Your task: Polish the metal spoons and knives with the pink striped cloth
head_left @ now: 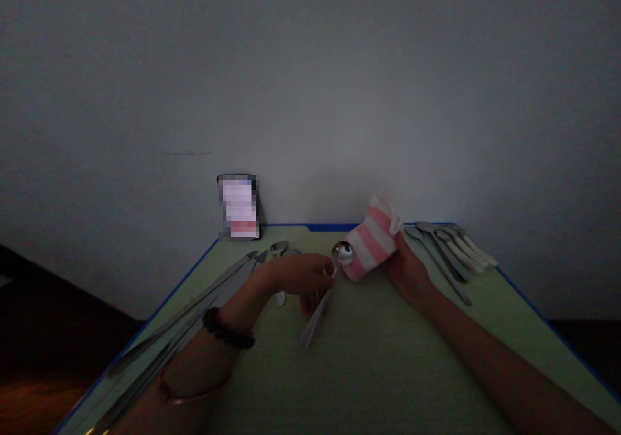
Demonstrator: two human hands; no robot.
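The spoon (pixel 343 252) was a polished metal item with a rounded, mirror-bright bowl and a slim, flat handle. It was held just above the middle of the surface (pixel 388 364), bowl uppermost and pointing towards 1 o'clock, handle slanting down towards 7 o'clock.

The left hand (pixel 303 276) had its fingers closed around the upper handle, just below the bowl. A dark beaded bracelet (pixel 227 333) sat on that wrist.

The right hand (pixel 410 270) lay at 3 o'clock from the spoon, its fingers wrapped shut on a bunched pink-and-white striped cloth (pixel 372 244). The cloth touched the right edge of the bowl.

The surface was pale green with a blue border. A row of long cutlery (pixel 194 312) lay along the 9 o'clock edge. A group of spoons (pixel 449 247), some with pale handles, lay at 2 o'clock. A further small spoon (pixel 279 248) lay behind the left hand at 11 o'clock. A blurred card (pixel 239 207) stood against the wall at the far edge.
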